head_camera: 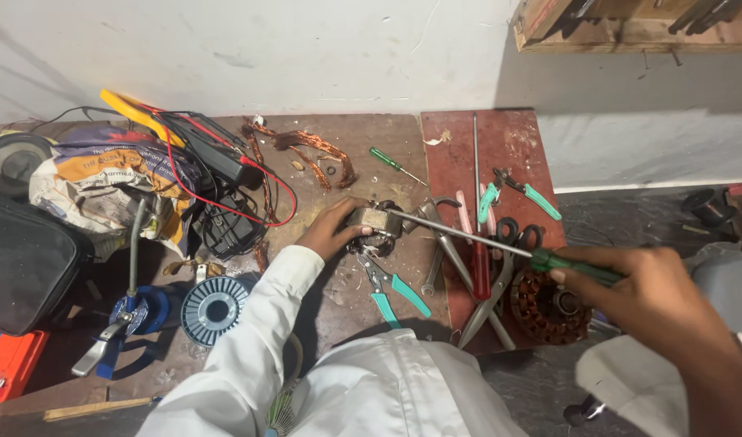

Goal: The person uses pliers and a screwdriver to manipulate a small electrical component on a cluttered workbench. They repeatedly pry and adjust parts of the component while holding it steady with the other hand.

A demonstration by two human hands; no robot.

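My left hand (332, 228) grips a small metal motor part (379, 220) on the brown workbench (363, 137). My right hand (630, 283) holds a long green-handled screwdriver (476, 236) by its handle. The shaft reaches left and its tip meets the motor part. Teal-handled pliers (395, 290) lie just below the part. A round copper-wound stator (545, 306) sits under my right hand.
Red-handled screwdriver (479, 267), scissors (512, 243), a wrench and more teal pliers (526, 193) lie on the red board. Scrap copper wire (310, 150), a meter with red and black leads (217, 162), a blue clamp (128, 320), a ribbed disc (214, 309) and a black bag (23, 259) crowd the left.
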